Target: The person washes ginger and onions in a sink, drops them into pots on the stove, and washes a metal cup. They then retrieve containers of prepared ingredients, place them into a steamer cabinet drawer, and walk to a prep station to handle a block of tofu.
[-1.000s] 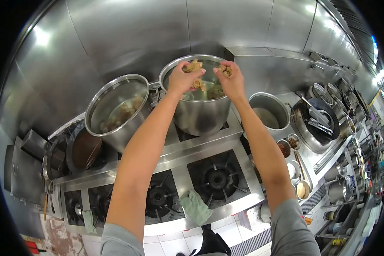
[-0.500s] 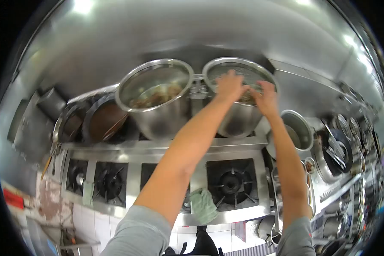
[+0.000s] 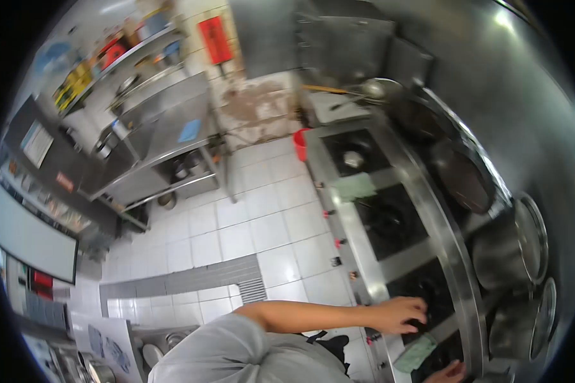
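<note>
My left hand is over the stove, near a black burner, with fingers loosely bent and apart and nothing visible in them. Just below it, a folded green cloth lies on the stove's front edge. Only part of my right hand shows at the bottom edge; its visible fingers look extended, and I see nothing in them. Two tall steel stockpots, a farther one and a nearer one, stand behind the burners along the wall. What they contain is hidden from this angle.
A second green cloth hangs on the stove's far front edge. Dark pans sit along the back, with a ladle beyond. White floor tiles and a drain grate lie left, before a steel table.
The view has swung left, toward the far end of the stove and the room. Both hands have come away from the right stockpot's opening and are now lower, near the stove front.
</note>
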Tool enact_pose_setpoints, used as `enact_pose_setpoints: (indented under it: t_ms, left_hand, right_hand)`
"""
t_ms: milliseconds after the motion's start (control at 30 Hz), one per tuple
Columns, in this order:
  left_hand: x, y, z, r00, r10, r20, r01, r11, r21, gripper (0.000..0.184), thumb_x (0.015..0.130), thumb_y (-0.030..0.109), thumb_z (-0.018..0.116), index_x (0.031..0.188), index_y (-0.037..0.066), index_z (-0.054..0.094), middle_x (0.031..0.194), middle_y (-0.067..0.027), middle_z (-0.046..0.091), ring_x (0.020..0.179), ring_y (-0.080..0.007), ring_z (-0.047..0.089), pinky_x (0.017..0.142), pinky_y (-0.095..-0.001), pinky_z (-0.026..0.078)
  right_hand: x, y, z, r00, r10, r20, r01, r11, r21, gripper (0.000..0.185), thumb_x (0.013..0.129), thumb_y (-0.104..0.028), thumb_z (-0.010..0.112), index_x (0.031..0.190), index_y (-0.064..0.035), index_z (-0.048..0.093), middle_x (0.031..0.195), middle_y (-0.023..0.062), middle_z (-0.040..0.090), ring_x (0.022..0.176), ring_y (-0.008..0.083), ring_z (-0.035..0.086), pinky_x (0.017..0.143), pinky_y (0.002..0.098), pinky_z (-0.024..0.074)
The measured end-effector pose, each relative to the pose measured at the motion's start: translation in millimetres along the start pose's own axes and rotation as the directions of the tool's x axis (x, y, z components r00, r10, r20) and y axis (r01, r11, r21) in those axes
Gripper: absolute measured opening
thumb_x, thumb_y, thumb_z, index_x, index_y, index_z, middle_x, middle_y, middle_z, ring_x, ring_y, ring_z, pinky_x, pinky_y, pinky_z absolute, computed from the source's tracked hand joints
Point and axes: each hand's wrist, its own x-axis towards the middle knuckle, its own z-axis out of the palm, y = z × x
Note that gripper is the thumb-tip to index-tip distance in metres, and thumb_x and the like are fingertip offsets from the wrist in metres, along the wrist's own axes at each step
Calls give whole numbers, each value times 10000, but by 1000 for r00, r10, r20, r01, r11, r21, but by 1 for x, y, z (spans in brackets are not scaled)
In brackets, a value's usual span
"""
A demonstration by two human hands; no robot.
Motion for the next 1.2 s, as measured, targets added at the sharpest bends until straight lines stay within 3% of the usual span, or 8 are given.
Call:
enact_pose_setpoints:
  t_ms: [133,267,567,733,800,1000,1133,1200]
  left_hand:
    - [-175,-8,-113,859,-391,-330,456,878,146,322,868,189,643,1173,116,574,1173,-120,533,1045,-299,561,901,-380,474]
    - [-272,29,-210,562,-535,-630,660,750,-48,342,869,210,661,1187,117,576,1175,-108,544,941,-260,612,829,-348,511]
    - [-490,55,-368,166,-409,-897,748,645,-156,311,856,206,685,1136,101,601,1136,-115,564,820,-224,618,731,-319,522]
    - [-640,76,-427,-144,-439,-887,842,417,-342,324,840,169,703,1131,56,618,1106,-125,595,790,-219,617,707,-315,529]
    - [-684,92,-435,-373,-398,-838,776,361,-517,311,841,149,703,1119,33,624,1102,-112,611,761,-190,615,694,-310,521]
    - [-765,140,-487,-670,-179,-721,575,489,-656,274,848,115,696,1095,18,628,1027,-76,639,744,-131,608,690,-271,502]
    - [-814,159,-573,-749,-130,-650,479,572,-666,273,858,107,685,1102,4,622,1016,-65,630,754,-109,604,706,-245,494]
    - [-845,169,-647,-669,-84,-739,639,443,-629,273,862,110,681,1108,8,620,1030,-68,628,770,-110,604,727,-242,495]
  right_hand:
    - [-110,-115,74,874,24,486,-225,905,361,307,939,-156,610,1183,25,559,1014,122,579,897,239,566,810,322,466]
    - [-163,-277,128,650,-528,547,72,759,647,276,917,-130,613,1146,10,551,1010,122,543,822,208,528,728,301,434]
    - [-277,-573,215,468,-741,482,-8,541,841,249,901,-121,620,1110,-1,560,1002,109,538,791,191,528,689,303,442]
    - [-384,-730,260,205,-905,372,-21,376,926,248,864,-77,648,1091,-9,574,1007,112,558,777,190,543,685,295,458]
    - [-428,-808,259,109,-948,299,-31,297,954,257,851,-71,657,1090,-19,579,1011,118,564,779,193,549,686,297,463]
    - [-561,-1048,207,-142,-989,31,-213,61,975,288,839,-110,681,1109,-77,591,1009,94,565,805,219,577,701,305,474]
    - [-658,-1178,155,-288,-952,-100,-284,-15,959,303,841,-159,675,1121,-87,582,1023,82,571,829,228,591,732,341,491]
    - [-720,-1232,147,-320,-925,-205,-294,-109,950,319,839,-166,673,1132,-86,576,1035,91,578,844,246,593,744,359,494]
